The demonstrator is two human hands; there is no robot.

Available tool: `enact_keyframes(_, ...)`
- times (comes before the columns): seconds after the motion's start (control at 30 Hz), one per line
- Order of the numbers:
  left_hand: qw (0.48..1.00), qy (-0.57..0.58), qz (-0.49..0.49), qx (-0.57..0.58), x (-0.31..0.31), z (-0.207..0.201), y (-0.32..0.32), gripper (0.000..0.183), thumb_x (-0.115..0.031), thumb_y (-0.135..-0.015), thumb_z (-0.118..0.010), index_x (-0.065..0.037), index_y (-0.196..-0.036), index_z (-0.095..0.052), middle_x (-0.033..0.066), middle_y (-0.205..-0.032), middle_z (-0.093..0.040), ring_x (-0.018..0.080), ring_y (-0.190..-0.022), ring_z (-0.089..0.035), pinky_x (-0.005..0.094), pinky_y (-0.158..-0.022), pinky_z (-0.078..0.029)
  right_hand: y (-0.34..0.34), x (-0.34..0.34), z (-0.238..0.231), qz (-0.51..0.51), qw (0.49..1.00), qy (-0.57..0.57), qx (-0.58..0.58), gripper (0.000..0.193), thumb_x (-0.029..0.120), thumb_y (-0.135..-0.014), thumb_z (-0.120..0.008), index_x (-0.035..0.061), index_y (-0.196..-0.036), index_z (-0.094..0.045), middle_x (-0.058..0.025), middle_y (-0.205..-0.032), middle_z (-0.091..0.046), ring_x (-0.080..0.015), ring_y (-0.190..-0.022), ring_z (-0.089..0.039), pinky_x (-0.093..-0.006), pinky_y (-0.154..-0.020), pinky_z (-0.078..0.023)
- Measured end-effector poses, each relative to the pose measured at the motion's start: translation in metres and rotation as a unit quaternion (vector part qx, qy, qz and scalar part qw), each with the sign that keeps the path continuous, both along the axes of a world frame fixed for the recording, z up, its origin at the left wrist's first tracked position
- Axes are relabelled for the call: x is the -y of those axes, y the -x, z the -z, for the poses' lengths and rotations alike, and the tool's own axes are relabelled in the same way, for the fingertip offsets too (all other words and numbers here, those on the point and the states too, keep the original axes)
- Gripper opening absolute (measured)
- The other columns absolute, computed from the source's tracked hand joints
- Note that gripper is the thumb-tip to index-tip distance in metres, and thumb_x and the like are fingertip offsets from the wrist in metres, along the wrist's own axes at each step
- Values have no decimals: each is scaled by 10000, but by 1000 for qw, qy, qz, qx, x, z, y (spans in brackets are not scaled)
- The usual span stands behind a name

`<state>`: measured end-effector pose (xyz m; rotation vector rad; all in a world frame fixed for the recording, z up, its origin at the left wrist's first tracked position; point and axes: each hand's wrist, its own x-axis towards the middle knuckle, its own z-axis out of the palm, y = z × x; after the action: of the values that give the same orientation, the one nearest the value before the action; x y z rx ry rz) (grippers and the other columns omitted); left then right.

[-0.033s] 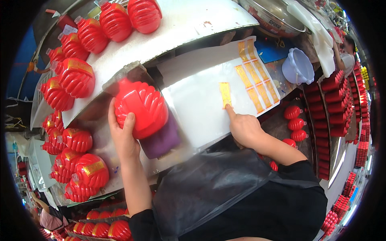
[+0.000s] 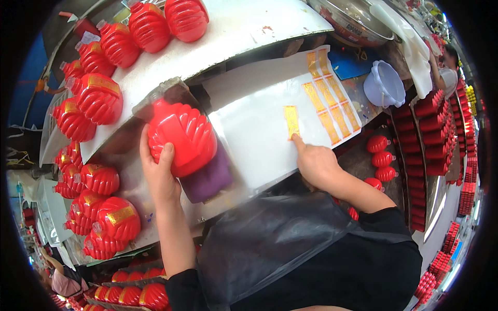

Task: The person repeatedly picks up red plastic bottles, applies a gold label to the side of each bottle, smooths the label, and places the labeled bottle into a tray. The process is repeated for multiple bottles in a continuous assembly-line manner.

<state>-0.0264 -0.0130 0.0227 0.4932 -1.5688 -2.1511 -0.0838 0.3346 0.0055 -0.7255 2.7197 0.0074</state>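
Observation:
My left hand is closed round the side of a red ribbed plastic lantern body, with the thumb on its front. The lantern body has a smooth plain panel and leans over a purple cloth pad against a grey block. My right hand has its index fingertip on the lower end of a single yellow label, with the other fingers curled under and the thumb hidden. That label lies over a white sheet; rows of similar yellow labels fill the sheet's right part.
Red lantern bodies, several with gold labels, crowd the left and the white upper board. A pale blue bucket and a metal basin stand at the right. Red stacks fill the far right; other people are beyond.

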Motion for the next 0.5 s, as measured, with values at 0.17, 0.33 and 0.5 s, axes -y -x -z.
enact_keyframes(0.17,1000,16,-4,7,-3,-1,0,684,-110,-988,-681,-37,-1588,-362,147,-1518,-499,248,-1350,-541,408,-1155,-445,7,-15,12,-67,962,205,-166,449,80,-873,-647,53,-1321,-649,-125,-1282,-695,-302,-731,-715,-407,-650,-583)
enact_keyframes(0.33,996,89,-25,0,-2,4,-2,819,-168,-916,-774,-7,-1589,-336,178,-1483,-504,251,-1310,-555,384,-1122,-455,-24,-40,18,-138,973,136,-124,510,159,-849,-738,67,-1341,-640,-88,-1409,-652,-238,-769,-735,-365,-643,-588)
enact_keyframes(0.5,999,51,6,-3,-2,0,-7,905,-170,-867,-825,-5,-1594,-312,175,-1449,-523,238,-1288,-568,378,-1102,-478,-23,-61,30,-184,939,203,-210,367,123,-832,-811,57,-1183,-730,-96,-1248,-735,-229,-825,-760,-324,-663,-599)
